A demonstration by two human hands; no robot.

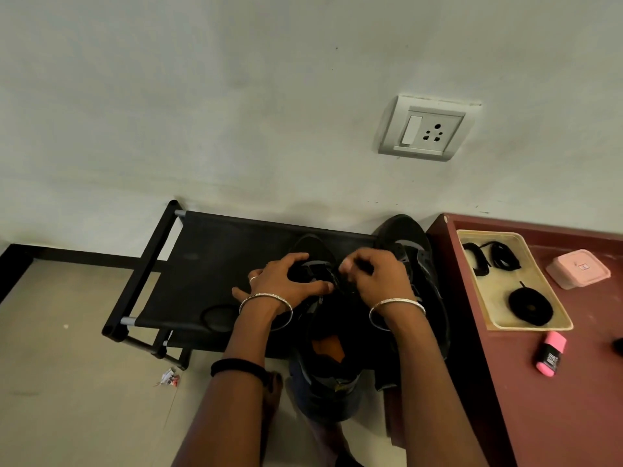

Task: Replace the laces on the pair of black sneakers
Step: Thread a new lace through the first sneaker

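Head view — the sneaker (315, 249) is gripped by the curled left hand (286, 281) — its lace (361, 264) pinched by the right hand (377, 278).

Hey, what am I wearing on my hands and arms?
No sleeves show on either arm. The left hand has a silver ring on one finger, a thin silver bangle at the wrist and a black band further up the forearm. The right hand wears a second bangle at its wrist.

Black sneakers (404, 234), black laces (517, 303), cream tray (499, 291), maroon table (573, 399), pink highlighter (550, 353), pale pink box (578, 268).
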